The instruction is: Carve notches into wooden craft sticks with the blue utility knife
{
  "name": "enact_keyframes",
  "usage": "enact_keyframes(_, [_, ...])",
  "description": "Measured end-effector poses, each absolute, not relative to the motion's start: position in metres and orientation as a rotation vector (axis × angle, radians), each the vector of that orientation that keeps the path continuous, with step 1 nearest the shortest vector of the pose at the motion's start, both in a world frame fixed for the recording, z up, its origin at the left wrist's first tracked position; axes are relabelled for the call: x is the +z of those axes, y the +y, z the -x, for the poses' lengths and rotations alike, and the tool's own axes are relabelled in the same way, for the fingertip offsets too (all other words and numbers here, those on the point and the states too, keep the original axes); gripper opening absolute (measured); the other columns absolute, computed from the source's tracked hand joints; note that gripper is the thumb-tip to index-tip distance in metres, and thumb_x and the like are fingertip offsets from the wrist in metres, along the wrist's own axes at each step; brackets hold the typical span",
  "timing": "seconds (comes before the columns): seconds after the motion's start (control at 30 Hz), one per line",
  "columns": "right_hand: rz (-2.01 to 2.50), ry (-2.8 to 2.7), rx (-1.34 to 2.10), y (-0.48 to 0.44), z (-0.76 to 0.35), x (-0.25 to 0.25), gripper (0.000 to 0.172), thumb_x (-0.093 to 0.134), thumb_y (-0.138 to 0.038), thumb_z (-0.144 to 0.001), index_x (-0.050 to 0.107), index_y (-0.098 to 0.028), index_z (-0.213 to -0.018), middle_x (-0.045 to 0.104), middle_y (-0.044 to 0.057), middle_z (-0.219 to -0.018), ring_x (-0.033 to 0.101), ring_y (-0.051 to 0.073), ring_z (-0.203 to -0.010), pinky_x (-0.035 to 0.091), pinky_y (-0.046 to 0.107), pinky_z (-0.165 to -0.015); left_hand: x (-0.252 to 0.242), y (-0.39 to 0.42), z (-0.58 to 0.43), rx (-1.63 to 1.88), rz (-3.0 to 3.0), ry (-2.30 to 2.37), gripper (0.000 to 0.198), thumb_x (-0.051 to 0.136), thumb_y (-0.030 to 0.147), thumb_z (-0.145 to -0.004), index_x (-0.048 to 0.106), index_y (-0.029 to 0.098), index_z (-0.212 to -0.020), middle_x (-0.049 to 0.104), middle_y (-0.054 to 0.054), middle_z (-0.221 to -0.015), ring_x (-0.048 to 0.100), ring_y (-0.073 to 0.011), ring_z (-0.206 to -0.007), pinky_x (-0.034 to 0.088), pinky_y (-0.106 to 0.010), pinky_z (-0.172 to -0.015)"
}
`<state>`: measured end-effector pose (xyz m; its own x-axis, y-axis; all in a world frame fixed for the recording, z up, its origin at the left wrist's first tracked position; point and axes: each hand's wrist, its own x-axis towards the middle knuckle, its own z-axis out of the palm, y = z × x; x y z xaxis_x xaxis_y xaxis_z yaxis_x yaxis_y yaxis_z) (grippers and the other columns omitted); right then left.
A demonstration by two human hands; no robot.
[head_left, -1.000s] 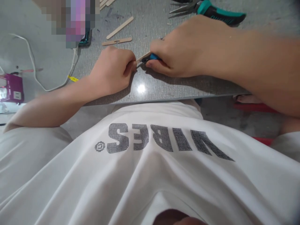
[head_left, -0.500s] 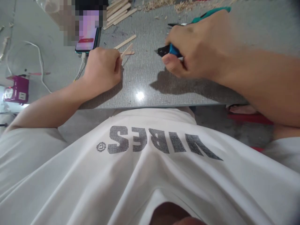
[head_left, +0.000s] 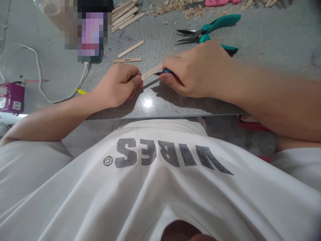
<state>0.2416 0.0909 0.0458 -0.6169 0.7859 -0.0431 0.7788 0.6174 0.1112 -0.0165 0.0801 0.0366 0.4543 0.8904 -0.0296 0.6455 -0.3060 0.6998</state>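
Between the fingers and thumb of my left hand [head_left: 122, 83] is one end of a thin wooden craft stick [head_left: 151, 71], slanting up to the right. A small slot or mark shows in its face. My right hand [head_left: 193, 70] is closed around a blue and black utility knife [head_left: 166, 71], whose dark tip lies at the stick. Most of the knife's handle is hidden in my fist. Two loose craft sticks lie just beyond my left hand; the nearer one [head_left: 135, 60] also has a mark at its middle.
Teal-handled needle-nose pliers [head_left: 198, 33] lie open beyond my right hand. Farther back are stacked craft sticks [head_left: 125, 15], wood shavings [head_left: 170, 6] and a pink-handled tool [head_left: 220, 2]. A phone [head_left: 91, 36] with a white cable [head_left: 85, 73] and a purple box [head_left: 12, 97] stand left.
My right hand has moved left and down, bringing the knife to the stick. My left hand has turned and shifted slightly right and nearer, so more of the stick shows. The pliers are more visible.
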Motion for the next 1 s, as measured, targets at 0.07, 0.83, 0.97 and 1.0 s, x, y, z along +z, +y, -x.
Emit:
enact_keyframes(0.07, [-1.362, 2.772, 0.060, 0.087, -0.241, 0.046, 0.070, 0.025, -0.063, -0.112, 0.072, -0.016, -0.132, 0.076, 0.017, -0.112, 0.074, 0.033, -0.101, 0.047, 0.043, -0.083, 0.036, 0.080, 0.017, 0.513, -2.038, 1.263, 0.029, 0.061, 0.031, -0.101, 0.062, 0.027, -0.072, 0.061, 0.004, -0.053, 0.055, -0.0159, -0.060, 0.046, -0.037, -0.073])
enact_keyframes(0.83, [-1.419, 2.752, 0.240, 0.072, -0.233, 0.056, 0.075, 0.023, -0.067, -0.110, 0.075, -0.022, -0.137, 0.078, 0.015, -0.115, 0.074, 0.033, -0.105, 0.045, 0.042, -0.076, 0.041, 0.066, 0.015, 0.628, -2.098, 1.295, 0.023, 0.057, 0.028, -0.102, 0.069, 0.025, -0.082, 0.064, 0.003, -0.056, 0.056, -0.0162, -0.056, 0.044, -0.039, -0.067])
enact_keyframes(0.97, [-1.433, 2.742, 0.170, 0.070, -0.231, 0.060, 0.070, 0.027, -0.065, -0.110, 0.075, -0.021, -0.137, 0.077, 0.016, -0.116, 0.073, 0.033, -0.106, 0.046, 0.042, -0.078, 0.041, 0.065, 0.013, 0.629, -2.108, 1.306, 0.023, 0.057, 0.027, -0.101, 0.069, 0.023, -0.082, 0.063, 0.003, -0.055, 0.058, -0.0164, -0.059, 0.043, -0.037, -0.068])
enact_keyframes(1.0, [-1.423, 2.735, 0.172, 0.070, -0.230, 0.060, 0.070, 0.026, -0.064, -0.111, 0.074, -0.021, -0.139, 0.077, 0.016, -0.117, 0.073, 0.033, -0.106, 0.046, 0.041, -0.077, 0.041, 0.066, 0.013, 0.633, -2.104, 1.313, 0.023, 0.056, 0.028, -0.102, 0.070, 0.023, -0.083, 0.063, 0.003, -0.055, 0.058, -0.0165, -0.059, 0.043, -0.037, -0.068])
